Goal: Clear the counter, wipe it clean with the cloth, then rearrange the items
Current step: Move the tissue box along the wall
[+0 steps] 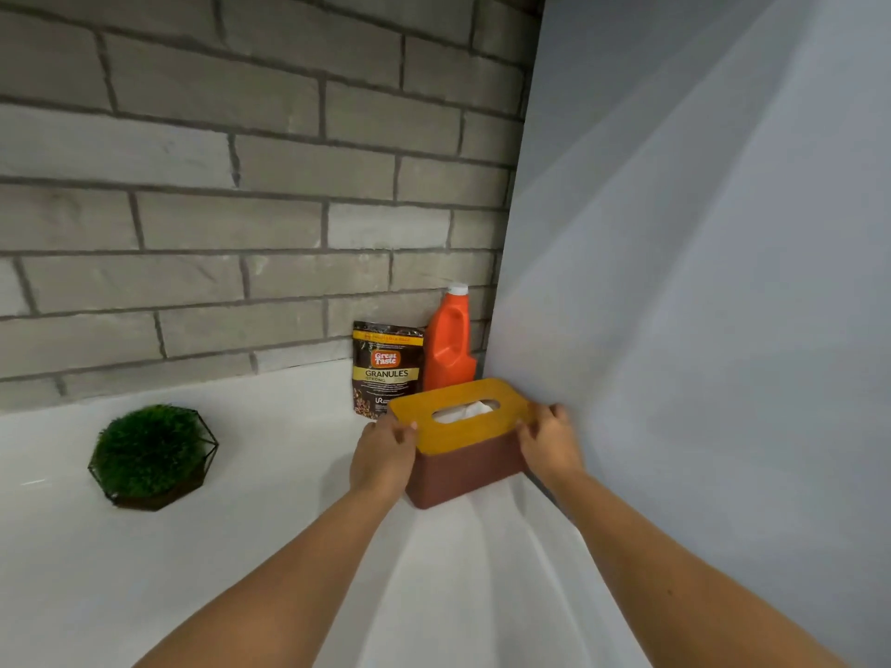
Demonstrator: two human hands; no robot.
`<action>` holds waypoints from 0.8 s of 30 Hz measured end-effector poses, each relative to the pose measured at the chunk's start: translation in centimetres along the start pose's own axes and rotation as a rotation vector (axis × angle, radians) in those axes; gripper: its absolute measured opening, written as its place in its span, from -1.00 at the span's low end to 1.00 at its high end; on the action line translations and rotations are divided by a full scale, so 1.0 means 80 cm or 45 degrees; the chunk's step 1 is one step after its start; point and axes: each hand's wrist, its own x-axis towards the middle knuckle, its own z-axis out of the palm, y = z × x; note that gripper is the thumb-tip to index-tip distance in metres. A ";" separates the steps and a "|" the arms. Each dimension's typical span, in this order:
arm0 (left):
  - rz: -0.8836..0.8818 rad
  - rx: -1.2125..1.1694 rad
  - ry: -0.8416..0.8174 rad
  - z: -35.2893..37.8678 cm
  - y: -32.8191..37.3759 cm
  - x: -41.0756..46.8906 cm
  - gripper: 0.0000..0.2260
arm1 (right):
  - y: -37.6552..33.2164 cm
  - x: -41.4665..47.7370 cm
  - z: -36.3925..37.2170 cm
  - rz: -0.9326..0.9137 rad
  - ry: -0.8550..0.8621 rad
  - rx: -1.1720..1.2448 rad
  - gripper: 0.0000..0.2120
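Observation:
A tissue box with a yellow lid and a brown body stands on the white counter, close to the right wall. My left hand grips its left end and my right hand grips its right end, fingers curled over the lid's edges. White tissue shows in the lid's slot. Behind the box, against the brick wall, stand a dark coffee granules pouch and an orange bottle with a white cap. A round green plant in a black wire-frame holder sits at the left of the counter. No cloth is in view.
A grey brick wall runs along the back of the counter. A plain white wall closes off the right side, right beside the tissue box.

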 end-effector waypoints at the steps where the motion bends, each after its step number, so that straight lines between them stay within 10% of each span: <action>1: -0.038 -0.020 0.012 0.006 0.001 0.005 -0.69 | 0.004 0.008 0.003 0.008 0.000 0.019 -0.62; 24: -0.357 0.089 0.110 0.012 -0.001 0.031 -0.64 | 0.004 0.041 0.046 0.238 0.136 0.264 -0.62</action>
